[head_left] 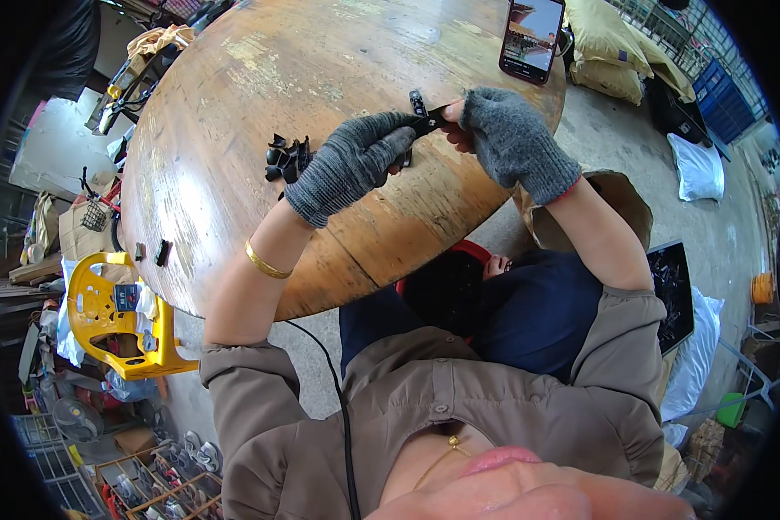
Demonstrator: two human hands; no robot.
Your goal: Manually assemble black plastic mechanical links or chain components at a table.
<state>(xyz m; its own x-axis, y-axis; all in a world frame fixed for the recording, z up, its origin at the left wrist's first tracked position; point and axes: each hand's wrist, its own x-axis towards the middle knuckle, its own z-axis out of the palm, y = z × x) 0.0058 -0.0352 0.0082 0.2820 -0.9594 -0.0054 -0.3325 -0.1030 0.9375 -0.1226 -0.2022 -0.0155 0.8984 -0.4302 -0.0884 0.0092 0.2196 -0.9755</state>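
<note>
Over the near right part of the round wooden table point(234, 121), my hands hold a small black plastic part point(426, 124) between them. My left hand point(351, 165), in a grey fingerless glove, is closed around its left end. With bare fingertips, my right hand point(513, 139) in a matching glove pinches its right end. A dark piece with pale specks point(417, 102) shows just beyond the part; whether they are joined I cannot tell. Beside my left hand lies a pile of black plastic pieces point(286, 159). Another small black piece point(162, 253) rests near the table's left edge.
A phone point(531, 39) with a lit screen stands at the table's far right. On the left is a yellow plastic chair point(80, 299) with things on it. An open cardboard box point(620, 208) stands by my right arm. A black cable point(336, 381) hangs in front of me.
</note>
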